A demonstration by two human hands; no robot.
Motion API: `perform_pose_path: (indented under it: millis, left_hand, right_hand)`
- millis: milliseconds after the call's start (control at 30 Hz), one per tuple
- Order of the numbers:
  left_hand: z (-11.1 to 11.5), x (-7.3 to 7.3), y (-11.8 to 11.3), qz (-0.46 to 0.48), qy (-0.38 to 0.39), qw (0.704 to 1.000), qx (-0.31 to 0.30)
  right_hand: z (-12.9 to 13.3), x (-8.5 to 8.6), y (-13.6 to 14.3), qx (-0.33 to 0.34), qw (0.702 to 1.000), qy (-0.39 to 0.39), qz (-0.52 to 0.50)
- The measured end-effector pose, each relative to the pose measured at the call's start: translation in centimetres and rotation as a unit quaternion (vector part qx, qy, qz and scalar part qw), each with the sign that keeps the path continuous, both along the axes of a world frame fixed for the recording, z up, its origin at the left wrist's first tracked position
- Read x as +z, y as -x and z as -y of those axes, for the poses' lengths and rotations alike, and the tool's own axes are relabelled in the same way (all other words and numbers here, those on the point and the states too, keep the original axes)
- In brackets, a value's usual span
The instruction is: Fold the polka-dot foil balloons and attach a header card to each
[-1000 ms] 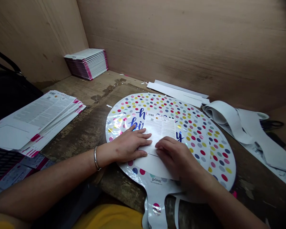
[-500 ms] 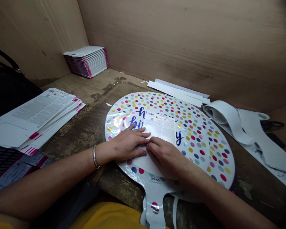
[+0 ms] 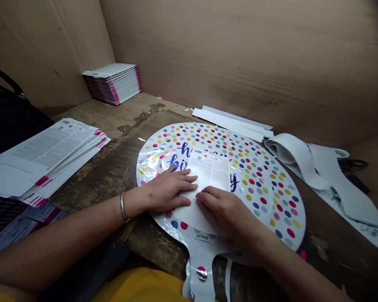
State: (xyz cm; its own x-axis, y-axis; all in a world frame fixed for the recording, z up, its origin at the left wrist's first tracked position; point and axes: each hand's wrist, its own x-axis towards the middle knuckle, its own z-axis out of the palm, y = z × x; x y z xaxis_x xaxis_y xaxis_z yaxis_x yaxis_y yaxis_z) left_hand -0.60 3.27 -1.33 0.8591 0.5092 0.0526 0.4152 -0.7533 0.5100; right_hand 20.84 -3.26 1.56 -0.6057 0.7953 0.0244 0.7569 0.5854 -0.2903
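Flat dotted foil balloons (image 3: 258, 167) with blue lettering lie stacked in front of me, their tail toward my lap. A white printed card (image 3: 212, 170) rests on the top one, over part of the lettering. My left hand (image 3: 173, 188) lies flat with fingers spread across the card's left edge. On the card's middle are the curled fingertips of my right hand (image 3: 220, 205), pressed together; what they hold, if anything, is too small to make out.
Printed cards (image 3: 47, 151) lie piled at the left, and a neat card stack (image 3: 113, 84) stands in the back corner. White strips (image 3: 233, 123) lie by the back wall. A loose label roll (image 3: 302, 159) is at the right, near a dark tool.
My right hand's fingertips have shifted slightly right, away from my left hand. My left hand stays on the card. The whole view has moved a little.
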Motion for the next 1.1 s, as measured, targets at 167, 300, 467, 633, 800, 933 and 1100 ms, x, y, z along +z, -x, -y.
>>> perform_pose_path:
  millis: [167,300,467,633,800,933,1100]
  left_hand:
    - [0.0,-0.3,0.0,0.004,-0.009,1.0,-0.004]
    - [0.0,-0.5,0.0,0.01,-0.008,1.0,-0.003]
    - [0.0,-0.5,0.0,0.017,-0.005,1.0,-0.003]
    - [-0.1,-0.6,0.3,0.017,0.008,1.0,0.001]
    - [-0.2,-0.5,0.3,0.013,0.009,1.0,-0.011]
    - [-0.1,-0.1,0.0,0.006,0.013,1.0,-0.005]
    - [-0.1,0.0,0.0,0.008,0.014,1.0,-0.01]
  right_hand:
    - [-0.8,-0.1,1.7,0.071,0.992,-0.016,0.108]
    - [-1.1,0.1,1.8,0.104,0.982,-0.017,0.159]
    - [-1.2,-0.5,2.8,0.111,0.978,-0.034,0.172]
    - [-0.4,0.3,-0.5,0.014,0.997,0.018,0.07]
    - [0.3,1.5,-4.4,-0.125,0.991,0.021,-0.045]
    - [-0.3,0.7,-1.4,-0.054,0.997,0.026,-0.049]
    - [-1.6,-0.5,1.5,0.01,0.997,0.054,-0.054]
